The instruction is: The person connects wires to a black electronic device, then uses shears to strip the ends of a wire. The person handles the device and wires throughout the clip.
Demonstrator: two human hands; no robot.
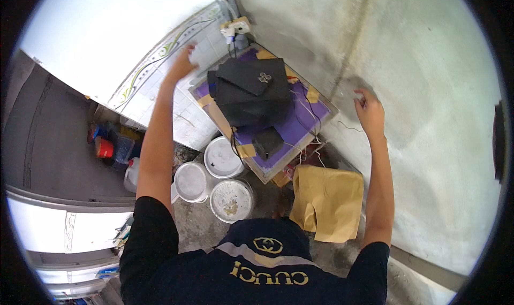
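Observation:
My left hand (183,64) is raised by the tiled wall, its fingers apart and nothing seen in it. In front of the pale wall on the right, my right hand (370,111) is lifted with fingers loosely bent and apart, and no object shows in it. Between them, a black boxy bundle (251,109) lies on a purple-topped board (310,117) with tan tape along its edges. On the bundle rests a flat black piece (241,76) bearing three small silvery rings. A small black square object (267,143) lies at the board's near corner. Neither hand touches these things.
Several thin wires (308,152) trail off the board's right side. Three lidded white buckets (191,182) stand at the near left, and folded brown paper (329,203) at the near right. A power socket (235,27) sits in the far corner. Red and blue containers (104,147) are farther left.

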